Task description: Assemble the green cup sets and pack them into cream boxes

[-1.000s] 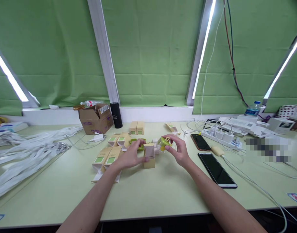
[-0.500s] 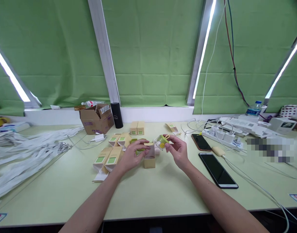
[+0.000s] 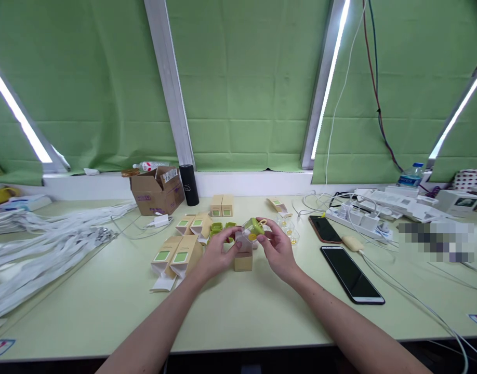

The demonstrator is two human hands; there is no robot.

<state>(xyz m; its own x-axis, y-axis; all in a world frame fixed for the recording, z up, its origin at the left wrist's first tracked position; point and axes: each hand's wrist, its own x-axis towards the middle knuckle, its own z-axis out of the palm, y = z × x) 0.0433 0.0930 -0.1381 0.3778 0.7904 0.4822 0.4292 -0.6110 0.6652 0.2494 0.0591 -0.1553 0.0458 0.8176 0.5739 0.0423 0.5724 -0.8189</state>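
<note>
A small clear jar with a green lid and a yellow loop [image 3: 254, 228] is pinched in my right hand [image 3: 278, 247], tilted over an open kraft box [image 3: 243, 262]. The box stands upright on the table, and my left hand [image 3: 220, 251] grips its raised flap at the left side. Several green lids [image 3: 216, 227] lie just beyond my left hand. Clear jars with yellow bits [image 3: 292, 235] sit beyond my right hand. Kraft boxes with green labels [image 3: 187, 254] stand to the left of my left hand.
On the table [image 3: 262, 317], two phones [image 3: 352, 274] and a power strip [image 3: 363, 221] with cables lie at the right. White straps [image 3: 67, 244] spread over the left. A cardboard carton [image 3: 155, 196] and a black cylinder [image 3: 189, 185] stand at the back.
My right hand has moved left, bringing the jar from beside the box to over its opening. The green lids and clear jars behind my hands now show more.
</note>
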